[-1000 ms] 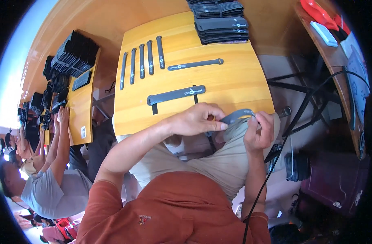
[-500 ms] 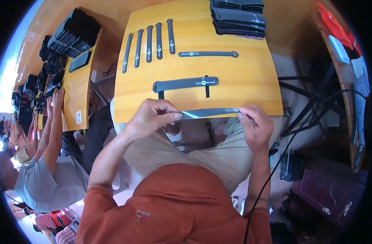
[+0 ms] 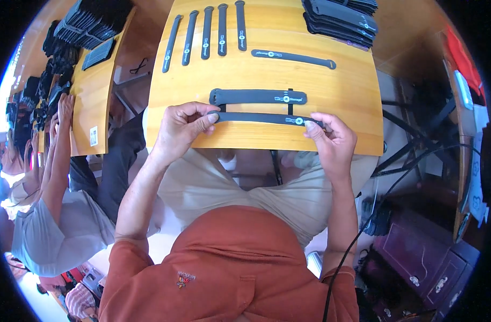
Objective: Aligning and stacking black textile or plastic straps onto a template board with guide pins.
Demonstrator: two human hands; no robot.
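A dark grey strap (image 3: 256, 117) with pale printing is stretched sideways between my two hands, above the near part of the yellow table (image 3: 197, 140). My left hand (image 3: 182, 129) pinches its left end between thumb and fingers. At the other end, my right hand (image 3: 334, 137) pinches it beside the printing. Just beyond lies a wider grey strap or small stack of straps (image 3: 251, 97), across two narrow black strips (image 3: 290, 108). The held strap passes over the near parts of those strips. Whether it touches them I cannot tell.
Several grey straps (image 3: 206, 33) lie in a row at the far left, with a single strap (image 3: 293, 58) crosswise to their right. A pile of straps (image 3: 339, 21) stands at the far right corner. On the left, a co-worker's arms (image 3: 60, 129) reach over another table (image 3: 97, 102).
Both hands have moved forward with the strap, from the table's near edge to close beside the wider strap. The held strap's printed face now shows more fully. The whole view has shifted slightly.
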